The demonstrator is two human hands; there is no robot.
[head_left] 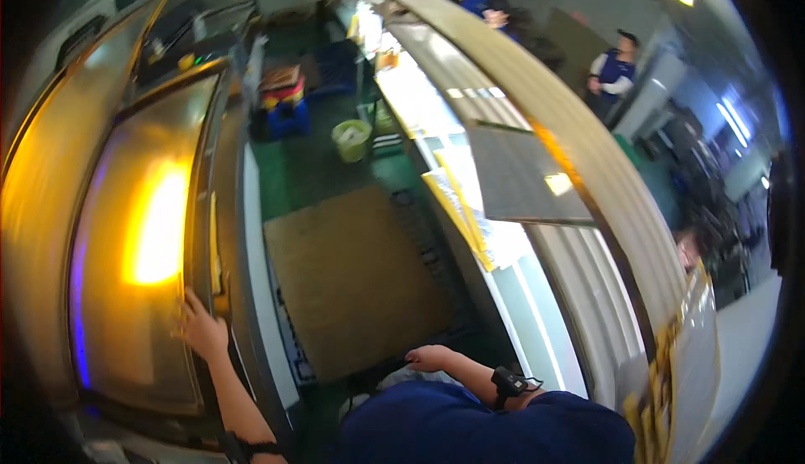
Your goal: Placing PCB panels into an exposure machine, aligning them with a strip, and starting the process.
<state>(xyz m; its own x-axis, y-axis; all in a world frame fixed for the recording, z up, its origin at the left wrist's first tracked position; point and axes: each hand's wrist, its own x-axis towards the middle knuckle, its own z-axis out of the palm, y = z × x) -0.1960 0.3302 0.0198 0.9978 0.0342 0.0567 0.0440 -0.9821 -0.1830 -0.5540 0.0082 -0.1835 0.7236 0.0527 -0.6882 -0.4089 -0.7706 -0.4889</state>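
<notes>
On the left, my left hand [202,331] reaches to the right-hand edge of a large framed screen panel [126,330]. Its fingers are stretched out and apart at the frame, with nothing held; whether they press on it I cannot tell. The panel's surface glows amber, with a bright patch above my hand. My right hand [429,358] is low in front of my body, beside my waist, with its fingers curled in. What it holds, if anything, is hidden. A black device [508,383] is strapped on the right wrist.
Brown matting [356,279] covers the floor ahead. A lit worktable [524,288] runs along the right, bearing yellow-edged sheets [459,204] and a grey framed panel [524,174]. Farther off stand a pale green bucket [351,139] and a blue stool [288,118]. Several people stand at the back right.
</notes>
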